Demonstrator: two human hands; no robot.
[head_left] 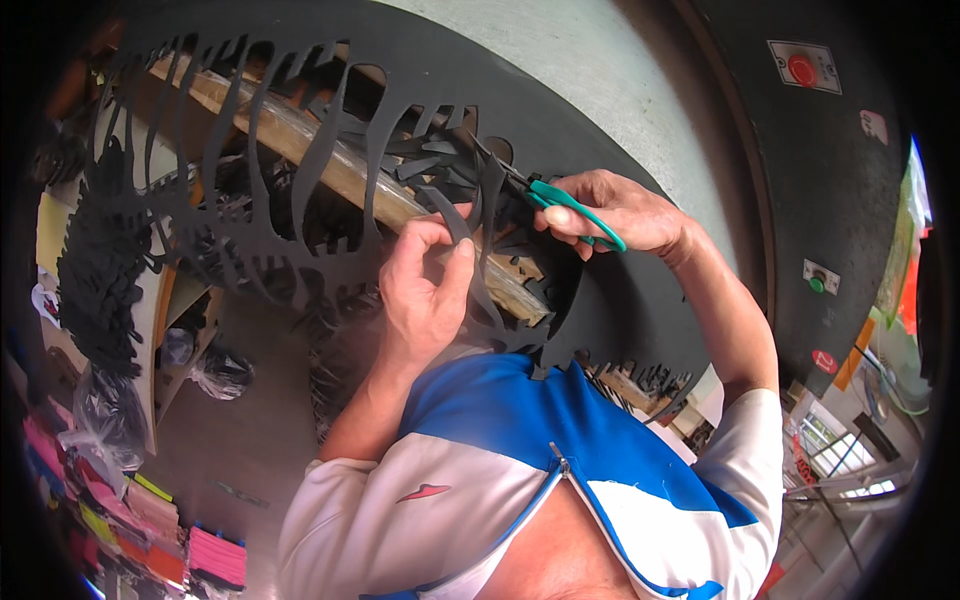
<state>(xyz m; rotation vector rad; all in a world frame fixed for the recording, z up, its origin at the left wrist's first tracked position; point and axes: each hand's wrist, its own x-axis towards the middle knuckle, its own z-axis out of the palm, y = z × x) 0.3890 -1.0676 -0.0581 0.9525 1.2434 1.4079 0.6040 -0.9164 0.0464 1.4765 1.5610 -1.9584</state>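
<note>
My right hand [630, 218] is closed around the green handles of a pair of scissors [552, 194]. The dark blades reach in among narrow strips of a black sheet [440, 65], which has long cut-out openings all along it. Just left of the blades, my left hand [422, 290] pinches a black strip [452, 212] between thumb and fingers. Small black offcuts [430, 160] lie heaped close beyond both hands. Whether the blades are closed on a strip is too hard to make out.
A wooden beam [300, 140] runs under the cut sheet. On the dark machine frame at right sit a red button [801, 70] and a green button [818, 285]. Black scraps [105, 270] hang at the left, above clear plastic bags [108, 410] and pink sheets [217, 560].
</note>
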